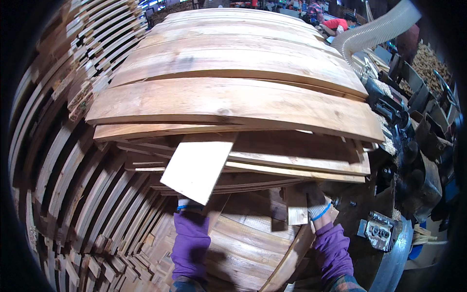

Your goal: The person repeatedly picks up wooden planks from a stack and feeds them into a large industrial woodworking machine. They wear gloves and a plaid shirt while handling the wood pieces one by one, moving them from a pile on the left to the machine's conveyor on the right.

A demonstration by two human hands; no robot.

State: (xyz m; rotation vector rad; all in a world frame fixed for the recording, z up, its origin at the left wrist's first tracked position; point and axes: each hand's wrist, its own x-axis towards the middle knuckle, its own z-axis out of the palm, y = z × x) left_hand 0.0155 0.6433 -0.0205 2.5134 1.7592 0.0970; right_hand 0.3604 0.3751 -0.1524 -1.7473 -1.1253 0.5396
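Sleeves: a purple left sleeve [190, 241] and a purple right sleeve [333, 250] come up from the lower edge, with plaid cloth [188, 284] showing below the left one.
Lower boards: wooden boards [253, 238] lie side by side between and below the forearms, partly in shadow.
Left hand: the left hand [189, 202], in a whitish glove with a blue-edged cuff, reaches up under the front of the pile; its fingers are hidden, so I cannot tell whether they grip anything.
Right hand: the right hand [318, 207], gloved alike, goes into shadow under the same front edge (only the cuff area shows clearly); whether it grasps a board I cannot tell.
Short wood piece: a narrow wood piece [297, 209] points downward just left of the right glove.
Pale board: a bright pale board [198, 168] sticks out at a slant from beneath the front planks, its lower end partly covering the left hand.
Plank pile: above and beyond both hands, wide planks [233, 100] overlap in rows running crosswise.
Left side: many stacked boards [73, 175] stand in close layers.
Right side: machine parts [382, 231] sit near the pile, with a ribbed hose [377, 34] farther off.
Background: a person in red [335, 24] bends forward.
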